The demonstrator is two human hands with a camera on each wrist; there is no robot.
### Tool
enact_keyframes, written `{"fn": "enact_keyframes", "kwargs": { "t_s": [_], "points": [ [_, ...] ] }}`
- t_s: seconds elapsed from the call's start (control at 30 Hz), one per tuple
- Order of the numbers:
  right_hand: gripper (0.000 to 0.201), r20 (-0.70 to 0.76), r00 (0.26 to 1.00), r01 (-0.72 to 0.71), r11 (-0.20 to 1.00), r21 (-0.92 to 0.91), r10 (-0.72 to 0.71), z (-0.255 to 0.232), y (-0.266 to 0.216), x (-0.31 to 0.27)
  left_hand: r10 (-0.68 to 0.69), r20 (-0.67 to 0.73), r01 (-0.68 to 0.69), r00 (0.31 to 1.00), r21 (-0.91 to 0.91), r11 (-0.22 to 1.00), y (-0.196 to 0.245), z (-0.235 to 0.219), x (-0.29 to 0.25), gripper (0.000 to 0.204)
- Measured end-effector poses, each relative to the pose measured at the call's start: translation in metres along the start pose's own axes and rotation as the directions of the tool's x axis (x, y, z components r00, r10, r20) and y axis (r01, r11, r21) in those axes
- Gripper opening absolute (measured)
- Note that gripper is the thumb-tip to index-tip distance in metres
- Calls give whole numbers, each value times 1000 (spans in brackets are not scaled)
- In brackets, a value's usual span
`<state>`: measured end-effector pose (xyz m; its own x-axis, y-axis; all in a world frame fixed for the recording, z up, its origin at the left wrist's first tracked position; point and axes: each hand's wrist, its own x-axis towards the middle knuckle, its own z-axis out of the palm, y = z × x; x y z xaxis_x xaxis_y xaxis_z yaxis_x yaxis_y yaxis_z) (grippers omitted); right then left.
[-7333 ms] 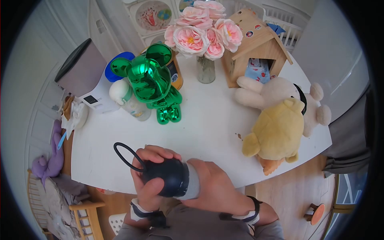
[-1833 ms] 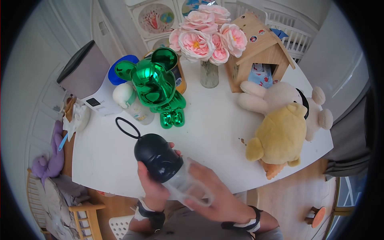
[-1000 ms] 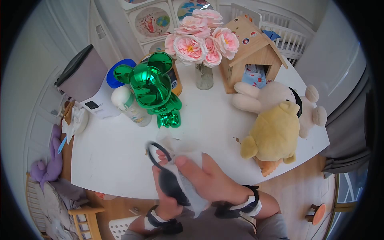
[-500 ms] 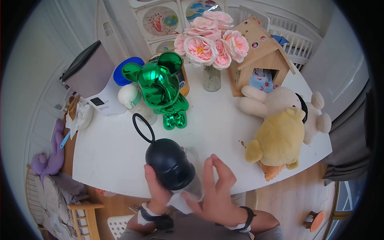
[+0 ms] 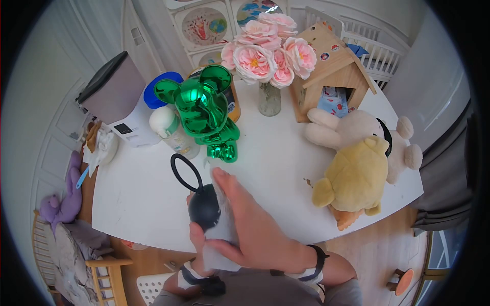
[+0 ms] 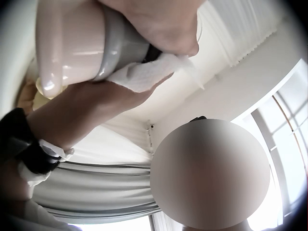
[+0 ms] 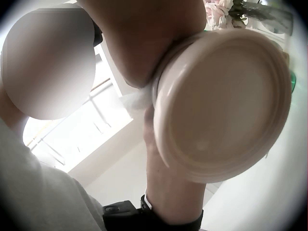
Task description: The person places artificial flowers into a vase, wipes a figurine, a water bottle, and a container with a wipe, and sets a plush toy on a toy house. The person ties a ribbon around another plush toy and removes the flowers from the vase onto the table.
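Observation:
A bottle (image 5: pixel 205 206) with a dark domed lid and a black carry loop (image 5: pixel 186 172) is held tilted over the table's near edge. My left hand (image 5: pixel 196 236) grips it from the left, mostly hidden behind the bottle in the head view. A thin white wipe (image 5: pixel 221 261) lies over the right side of the lid. My right hand (image 5: pixel 260 234) holds the wipe against the bottle, thumb low and fingers reaching along the far side. From the right wrist, the wide pale base (image 7: pixel 221 106) faces the camera; the left wrist view shows its grey middle band (image 6: pixel 113 45).
Beyond the hands on the white table (image 5: pixel 148 204) stand a shiny green bear figure (image 5: pixel 204 109), a drink bottle (image 5: pixel 176 132), a flower vase (image 5: pixel 269 99) and a wooden house (image 5: pixel 332 71). Plush toys (image 5: pixel 357 173) lie at the right.
The dark lid was fully visible half a second ago, with the right hand lifted off to its right. That hand has moved left over it, bringing the wipe onto the lid.

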<state>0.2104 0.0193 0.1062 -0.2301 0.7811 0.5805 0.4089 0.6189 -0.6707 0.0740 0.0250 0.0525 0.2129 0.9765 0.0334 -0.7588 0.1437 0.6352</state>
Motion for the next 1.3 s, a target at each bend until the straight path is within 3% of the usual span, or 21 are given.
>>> {"fn": "enact_keyframes", "kwargs": {
  "t_s": [0.07,0.13,0.2,0.27,0.33,0.37,0.4,0.43,0.47,0.53,0.6,0.63,0.67,0.7,0.83,1.0,1.13,1.2,1.23,1.27,1.3],
  "points": [
    [97,28,998,-62,996,61,61,-2,0,3,-4,-7,4,1000,84,996,-2,1,0,77],
    [90,-10,938,-265,732,628,348,8,4,3,-3,-16,7,1000,255,967,-1,1,1,76],
    [84,-40,912,-294,719,629,408,8,5,5,2,-27,10,1000,418,908,-1,1,2,75],
    [77,198,782,-564,537,627,591,-1,-3,9,10,-40,14,999,568,823,-1,-1,4,73],
    [77,236,772,-607,575,549,591,-8,-12,6,17,-52,24,999,700,714,-2,-1,5,72],
    [78,271,758,-643,609,463,594,-9,-14,4,16,-53,26,998,698,716,-3,-6,6,72],
    [78,272,756,-646,609,461,596,-3,-13,-1,-158,-96,175,983,202,964,-3,-16,7,71],
    [76,52,889,-448,840,307,455,9,-11,-7,-324,-39,290,945,-356,888,-3,-21,7,70],
    [75,-125,964,-225,971,83,234,15,-11,-11,-325,-41,290,945,-359,887,-3,-17,5,70],
    [83,-115,964,-234,970,73,241,18,-10,-15,-73,-25,76,997,156,985,0,-5,-3,67],
    [82,-130,991,-68,959,-277,33,26,-5,-24,9,-11,-7,1000,186,983,-11,-23,-3,59],
    [82,-130,991,-68,959,-275,33,28,-4,-29,-30,1,30,1000,59,998,-10,-31,-2,56],
    [81,9,999,47,918,-393,-47,29,-3,-35,-67,18,68,998,-67,995,-7,-40,-4,54],
    [81,157,981,174,855,-488,-109,29,-3,-40,-274,-194,266,942,-66,962,-1,-45,-10,53],
    [74,242,965,210,854,-476,-102,24,-8,-45,-238,-174,251,956,56,966,-7,-53,-9,57],
    [78,30,993,-97,948,-304,112,8,-21,-23,-191,-112,215,975,274,937,-9,-46,3,64],
    [71,-97,992,-89,988,-129,77,1,-10,-9,-163,-59,172,985,437,883,-9,-41,9,71],
    [62,13,933,-349,897,272,359,-3,-7,-7,-168,-42,168,985,474,864,-9,-40,7,72],
    [62,7,931,-352,896,272,364,-6,0,-6,-111,91,55,990,473,879,-4,-38,3,87],
    [61,173,915,-402,779,481,366,-10,9,-5,-53,221,-56,974,458,887,1,-34,-1,103],
    [60,330,888,-459,609,647,319,-11,17,-5,-82,50,53,995,424,904,5,-16,-5,127]
  ]
}}
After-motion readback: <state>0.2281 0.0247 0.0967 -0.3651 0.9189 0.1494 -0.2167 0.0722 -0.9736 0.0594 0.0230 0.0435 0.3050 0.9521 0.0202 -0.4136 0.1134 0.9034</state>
